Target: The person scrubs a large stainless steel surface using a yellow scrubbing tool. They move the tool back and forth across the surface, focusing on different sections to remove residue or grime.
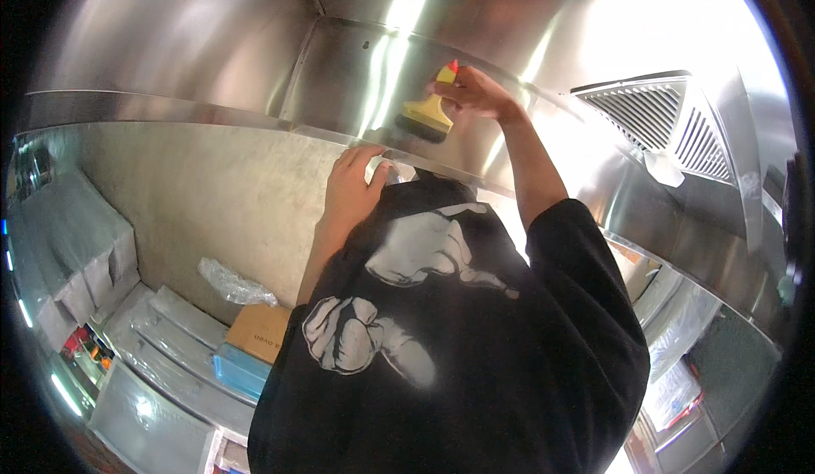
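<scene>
My right hand [477,94] is raised to a shiny stainless steel panel [340,66], its fingers closed round the handle of a squeegee [435,110]. The squeegee is yellow with a red tip, and its wide dark edge lies against or very near the steel. Lower and to the left, my left hand [355,183] rests at the panel's bottom lip [327,137], thumb and fingers apart. Something pale and shiny shows between that thumb and the fingers; I cannot make out what it is. Both my arms reach up past a black shirt with a white print.
A slatted vent [645,113] projects from the steel at the right. Below the panel runs a beige wall [212,185]. At the lower left are grey wrapped boxes [76,245], a cardboard box [259,331], a blue container [238,370] and crumpled clear plastic [236,282].
</scene>
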The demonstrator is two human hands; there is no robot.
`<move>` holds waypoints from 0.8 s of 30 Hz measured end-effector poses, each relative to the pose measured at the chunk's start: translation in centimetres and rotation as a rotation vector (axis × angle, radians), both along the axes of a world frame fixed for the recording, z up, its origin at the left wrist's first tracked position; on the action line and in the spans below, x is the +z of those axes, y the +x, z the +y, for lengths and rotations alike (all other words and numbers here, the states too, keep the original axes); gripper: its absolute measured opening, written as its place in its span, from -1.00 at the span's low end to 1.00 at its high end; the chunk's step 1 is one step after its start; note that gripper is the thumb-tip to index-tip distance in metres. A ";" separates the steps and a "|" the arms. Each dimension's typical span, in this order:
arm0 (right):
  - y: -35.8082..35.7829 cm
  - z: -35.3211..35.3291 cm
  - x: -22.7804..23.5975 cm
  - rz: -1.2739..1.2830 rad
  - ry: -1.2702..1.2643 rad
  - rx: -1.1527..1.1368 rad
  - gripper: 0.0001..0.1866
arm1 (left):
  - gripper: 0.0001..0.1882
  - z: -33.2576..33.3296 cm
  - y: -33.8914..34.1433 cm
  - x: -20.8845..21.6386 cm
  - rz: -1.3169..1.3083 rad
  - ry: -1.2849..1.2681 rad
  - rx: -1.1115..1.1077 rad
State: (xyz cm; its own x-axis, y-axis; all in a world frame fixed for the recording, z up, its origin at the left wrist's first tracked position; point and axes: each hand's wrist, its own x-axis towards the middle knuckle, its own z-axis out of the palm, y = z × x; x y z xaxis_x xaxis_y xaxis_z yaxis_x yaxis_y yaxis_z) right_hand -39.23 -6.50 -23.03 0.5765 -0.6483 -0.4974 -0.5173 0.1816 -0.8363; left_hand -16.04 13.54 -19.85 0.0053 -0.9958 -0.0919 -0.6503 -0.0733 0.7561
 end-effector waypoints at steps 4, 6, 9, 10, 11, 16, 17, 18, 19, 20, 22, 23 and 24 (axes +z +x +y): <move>-0.9 1.3 0.4 0.115 0.013 0.204 -0.61 | -0.71 -0.3 0.3 -0.3 0.012 0.006 -0.025; -1.4 1.1 0.6 0.124 0.018 0.144 -0.59 | -0.71 -1.2 0.5 -0.9 0.012 -0.022 -0.037; -2.3 0.7 0.9 0.101 0.011 -0.084 -0.54 | -0.72 -1.2 0.6 -1.2 0.032 -0.033 -0.044; -2.6 0.8 1.0 0.088 0.062 0.064 -0.55 | -0.72 -1.2 0.7 -1.2 0.041 -0.046 -0.053; -2.9 1.0 1.1 0.130 0.092 0.178 -0.56 | -0.72 -1.2 0.8 -1.2 0.034 -0.046 -0.061; -3.8 2.2 2.1 0.075 0.126 -0.223 -0.56 | -0.72 -1.2 1.1 -1.6 0.019 -0.070 -0.091; -4.1 2.5 2.5 0.137 0.079 -0.168 -0.56 | -0.72 -1.0 1.1 -1.6 0.027 -0.075 -0.087; -4.1 2.6 2.8 0.143 0.114 -0.049 -0.58 | -0.72 -1.0 1.2 -1.7 0.035 -0.084 -0.084; -4.2 2.5 3.1 0.216 0.156 0.045 -0.61 | -0.72 -1.0 1.2 -1.8 0.045 -0.100 -0.084; -4.2 2.4 3.3 0.229 0.218 0.166 -0.64 | -0.73 -1.0 1.3 -1.9 0.039 -0.106 -0.090; -4.6 2.1 3.6 0.246 0.108 -0.026 -0.61 | -0.74 -1.0 1.2 -2.2 0.051 -0.121 -0.089; -4.8 2.1 3.7 0.186 0.079 -0.057 -0.59 | -0.74 -1.0 1.3 -2.3 0.042 -0.093 -0.090; -5.0 1.8 3.7 0.181 0.017 -0.123 -0.58 | -0.74 -1.0 1.3 -2.3 0.047 -0.060 -0.088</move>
State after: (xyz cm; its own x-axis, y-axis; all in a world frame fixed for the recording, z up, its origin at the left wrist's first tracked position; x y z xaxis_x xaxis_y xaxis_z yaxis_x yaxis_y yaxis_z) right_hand -44.23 -4.71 -19.36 0.3937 -0.6989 -0.5972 -0.6320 0.2659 -0.7279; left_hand -14.72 12.58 -22.20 -0.0848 -0.9959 -0.0300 -0.6162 0.0288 0.7871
